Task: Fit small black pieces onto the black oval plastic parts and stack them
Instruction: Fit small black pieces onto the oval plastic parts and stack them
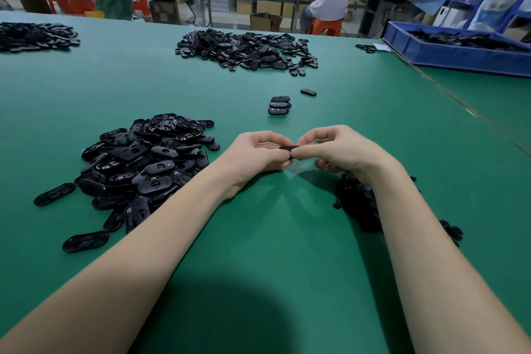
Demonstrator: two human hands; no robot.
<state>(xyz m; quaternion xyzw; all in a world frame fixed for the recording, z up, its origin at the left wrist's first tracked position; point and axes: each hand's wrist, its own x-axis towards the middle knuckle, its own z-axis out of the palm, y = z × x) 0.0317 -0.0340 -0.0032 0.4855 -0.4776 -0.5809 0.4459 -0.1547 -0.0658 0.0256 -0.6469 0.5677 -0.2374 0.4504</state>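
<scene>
Both hands point(290, 152) pinching oval part point(288, 148).

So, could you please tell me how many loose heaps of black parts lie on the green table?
4: near left, far centre, far left, and one under the right forearm, partly hidden.

oval part point(288, 148): mostly hidden by hands | small-piece heap point(356, 201): partly behind forearm

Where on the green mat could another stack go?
Bare mat lies between the small stack and the far pile, and right of the stack. Crowded: near-left pile, small pieces under the right hand.
</scene>
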